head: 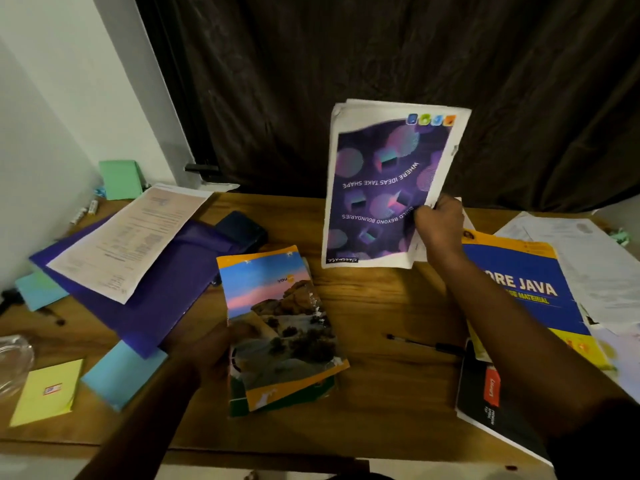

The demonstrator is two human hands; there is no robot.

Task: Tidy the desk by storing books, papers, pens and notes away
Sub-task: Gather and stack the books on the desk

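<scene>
Head view: I look down on the desk (381,393), with a dark curtain hanging behind its far edge.
Right hand (438,223): pinches the lower right edge of the purple notebook (384,188), which stands upright above the desk at 1 o'clock with its print upside down.
Left hand (214,351): grips the left edge of the landscape notebook stack (280,327) at 6 o'clock. It is blurred, so I cannot tell how the fingers lie beneath.
Risk, purple notebook: I judge the one-edge pinch weak. The pages may fan or slide out, and white sheets already show loose behind the cover.
Risk, stack: the covers are skewed against each other, and a quick lift could shed the green lower book.
Risk, pen (422,342): it lies at 4 o'clock under my right forearm, and a lowered arm could roll it away.
Edges: the black book (485,403) overhangs the near edge at 5 o'clock, and the loose papers (595,271) crowd the 3 o'clock side.
Open room: bare wood runs between the stack and the blue Java book (519,289). The purple folder (156,282) and its sheet (128,237) fill 9 to 10 o'clock.
</scene>
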